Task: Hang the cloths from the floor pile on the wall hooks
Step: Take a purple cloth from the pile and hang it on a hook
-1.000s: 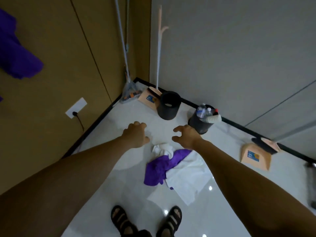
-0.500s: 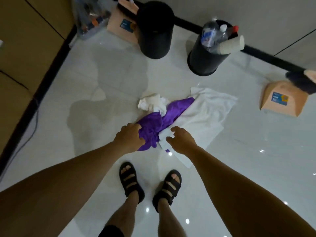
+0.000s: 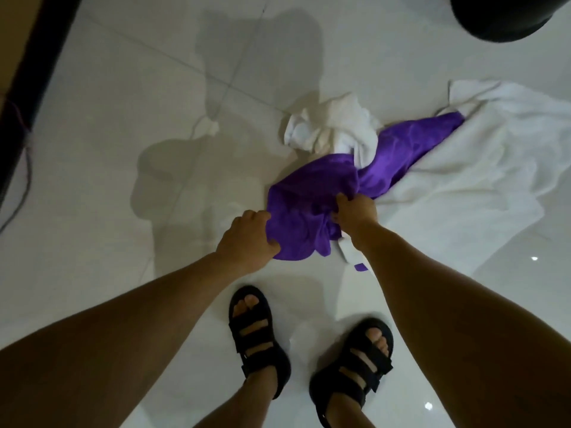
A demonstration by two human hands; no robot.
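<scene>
On the floor, just ahead of the sandals: purple cloth, bunched up, draped over a big white towel and touching a crumpled small white cloth. Looks soft, light, kinda slinky, so better grabbed by the fistful than by one thin corner. Grip-wise: left hand curled round its near-left edge, right hand pinching a fold mid-cloth. Both arms reaching down, wrists fairly close. Way off at top right: black bin.
</scene>
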